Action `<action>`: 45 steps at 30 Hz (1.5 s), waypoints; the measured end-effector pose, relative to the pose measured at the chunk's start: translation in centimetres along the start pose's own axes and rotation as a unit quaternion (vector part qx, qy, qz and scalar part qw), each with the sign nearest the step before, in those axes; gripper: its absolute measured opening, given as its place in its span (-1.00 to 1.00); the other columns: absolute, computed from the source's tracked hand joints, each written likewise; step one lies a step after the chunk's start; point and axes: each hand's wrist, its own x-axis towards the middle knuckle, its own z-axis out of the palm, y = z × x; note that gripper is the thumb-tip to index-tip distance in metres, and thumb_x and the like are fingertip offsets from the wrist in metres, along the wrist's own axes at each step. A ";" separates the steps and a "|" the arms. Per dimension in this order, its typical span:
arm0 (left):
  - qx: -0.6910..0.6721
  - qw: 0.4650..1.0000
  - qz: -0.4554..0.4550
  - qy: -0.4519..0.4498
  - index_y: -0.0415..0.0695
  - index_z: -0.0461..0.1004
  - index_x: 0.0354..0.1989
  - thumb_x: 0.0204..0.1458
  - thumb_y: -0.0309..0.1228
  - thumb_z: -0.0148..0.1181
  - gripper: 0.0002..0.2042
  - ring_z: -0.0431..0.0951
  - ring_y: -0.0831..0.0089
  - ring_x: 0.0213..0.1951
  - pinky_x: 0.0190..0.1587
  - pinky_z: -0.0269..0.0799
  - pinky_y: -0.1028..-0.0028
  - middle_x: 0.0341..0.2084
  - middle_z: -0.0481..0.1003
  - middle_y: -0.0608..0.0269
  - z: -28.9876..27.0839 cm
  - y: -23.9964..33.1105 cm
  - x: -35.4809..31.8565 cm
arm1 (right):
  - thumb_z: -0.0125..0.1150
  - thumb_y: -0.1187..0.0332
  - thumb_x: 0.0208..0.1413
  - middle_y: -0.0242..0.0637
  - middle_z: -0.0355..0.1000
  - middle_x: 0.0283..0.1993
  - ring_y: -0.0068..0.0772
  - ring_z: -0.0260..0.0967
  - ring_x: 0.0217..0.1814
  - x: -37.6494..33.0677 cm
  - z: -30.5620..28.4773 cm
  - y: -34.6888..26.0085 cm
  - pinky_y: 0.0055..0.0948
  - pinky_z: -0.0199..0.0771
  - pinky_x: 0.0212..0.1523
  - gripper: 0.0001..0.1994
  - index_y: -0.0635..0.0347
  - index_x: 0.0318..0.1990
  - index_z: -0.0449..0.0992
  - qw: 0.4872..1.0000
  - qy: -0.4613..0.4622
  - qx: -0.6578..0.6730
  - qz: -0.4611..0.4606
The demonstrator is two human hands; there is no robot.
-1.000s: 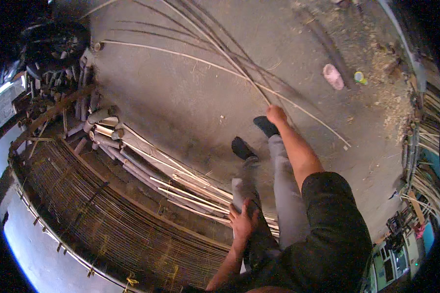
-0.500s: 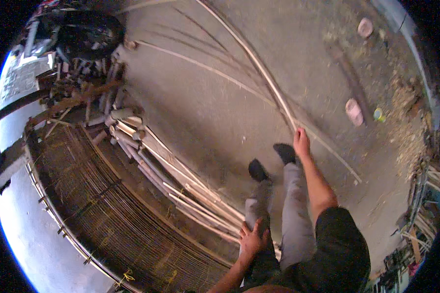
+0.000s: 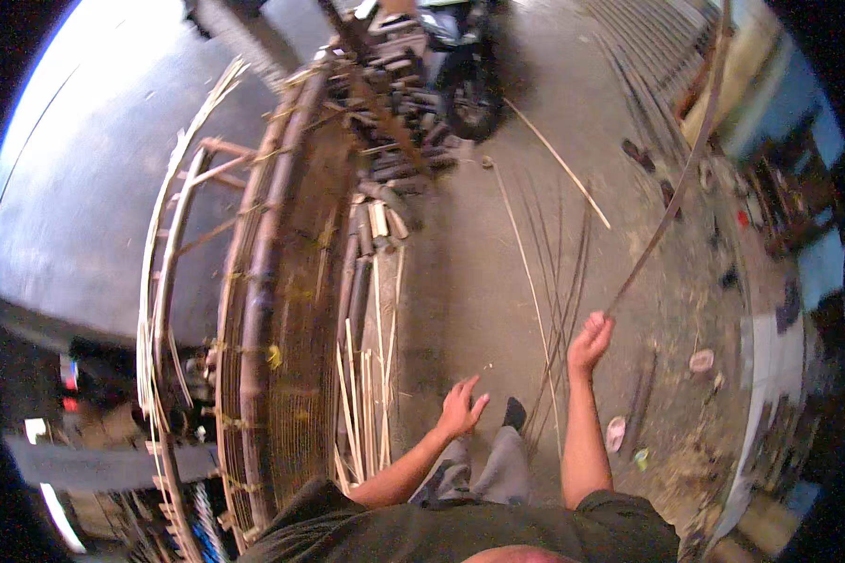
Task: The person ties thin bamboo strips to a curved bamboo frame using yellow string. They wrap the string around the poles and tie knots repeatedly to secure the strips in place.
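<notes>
My right hand (image 3: 590, 345) is closed in a fist around one end of a long, thin bamboo strip (image 3: 671, 211). The strip rises away from the fist and bows toward the far right, its darker side showing. My left hand (image 3: 462, 408) hangs in the air in front of my legs, fingers apart and holding nothing. Below and ahead of it, several thin strips (image 3: 530, 272) lie crossing one another on the floor. Pale split lengths (image 3: 367, 403) lie in a bundle to the left of my left hand.
A long slatted bamboo frame (image 3: 258, 310) with yellow ties runs along the left. Beyond it are stacked short logs (image 3: 399, 122) and a motorbike wheel (image 3: 472, 101). Pink slippers (image 3: 616, 433) and a dark pole (image 3: 640, 399) lie on the right-hand floor.
My view has swung round to the left. My left hand has come off my leg into the air. My right hand has lifted the strip, which now points to the far right.
</notes>
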 end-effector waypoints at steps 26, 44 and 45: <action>0.179 0.756 -0.455 0.435 -0.15 0.55 -0.30 0.15 -0.14 0.04 -0.68 0.51 0.07 -0.40 -0.27 0.37 0.25 -0.47 0.53 0.01 -42.5 -12.0 -47.6 | 0.13 0.35 0.05 -0.01 0.40 -0.11 -0.01 0.39 -0.05 -34.6 32.5 -28.3 -0.17 0.41 -0.05 -0.70 0.26 -0.06 0.40 0.793 -0.598 0.040 -0.112; 0.196 0.784 -0.396 0.436 -0.21 0.50 -0.10 0.12 -0.27 0.07 -0.71 0.50 0.01 -0.13 -0.05 0.38 0.24 -0.24 0.51 -0.10 -51.9 -6.9 -21.0 | -0.06 0.26 0.07 -0.12 0.52 -0.31 -0.01 0.50 -0.22 -30.1 37.2 -18.5 -0.02 0.47 -0.30 -0.79 0.10 -0.28 0.49 0.425 -0.810 -0.156 -0.373; 0.203 0.794 -0.373 0.434 -0.21 0.50 -0.10 0.13 -0.28 0.07 -0.71 0.51 0.02 -0.13 -0.04 0.39 0.26 -0.22 0.51 -0.10 -52.3 -6.8 -18.0 | -0.07 0.29 0.06 -0.16 0.52 -0.35 -0.06 0.52 -0.25 -29.3 38.5 -19.6 -0.05 0.47 -0.38 -0.80 0.14 -0.32 0.48 0.420 -0.803 -0.149 -0.397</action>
